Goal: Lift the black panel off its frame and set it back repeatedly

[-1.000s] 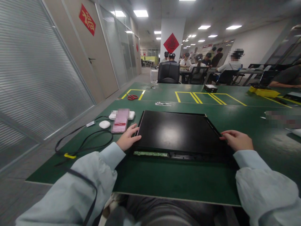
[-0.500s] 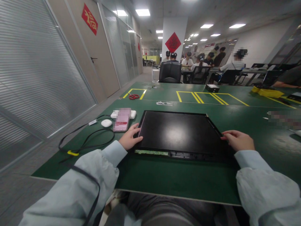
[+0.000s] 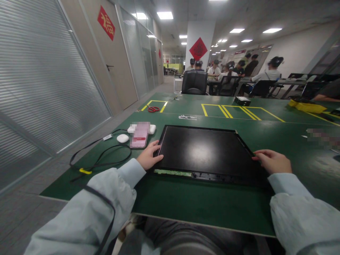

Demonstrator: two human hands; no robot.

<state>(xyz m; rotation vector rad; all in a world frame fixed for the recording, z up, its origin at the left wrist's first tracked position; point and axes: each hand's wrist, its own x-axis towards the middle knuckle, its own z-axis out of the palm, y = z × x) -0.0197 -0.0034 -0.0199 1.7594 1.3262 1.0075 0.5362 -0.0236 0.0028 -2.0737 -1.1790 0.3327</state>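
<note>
A black flat display panel (image 3: 203, 150) lies face up on the green table (image 3: 202, 205). A green circuit strip (image 3: 172, 173) runs along the left part of its near edge. My left hand (image 3: 148, 156) grips the panel's left edge, thumb over the frame and fingers along the side. At the right edge, my right hand (image 3: 275, 161) has its fingers closed on the frame, thumb tip hidden from view. Left of the panel lie a phone (image 3: 139, 136) and a white rounded case (image 3: 122, 138).
A black strap (image 3: 106, 163) loops across the table's left side. Farther back are red-handled scissors (image 3: 153, 109), small white pieces (image 3: 187, 117), a black box (image 3: 242, 101) and a yellow object (image 3: 306, 106). People sit at tables beyond a black chair (image 3: 194, 83).
The whole view has shifted slightly, so everything appears a little farther right. Both hands stay at the panel's sides, and the panel looks unmoved on the table.
</note>
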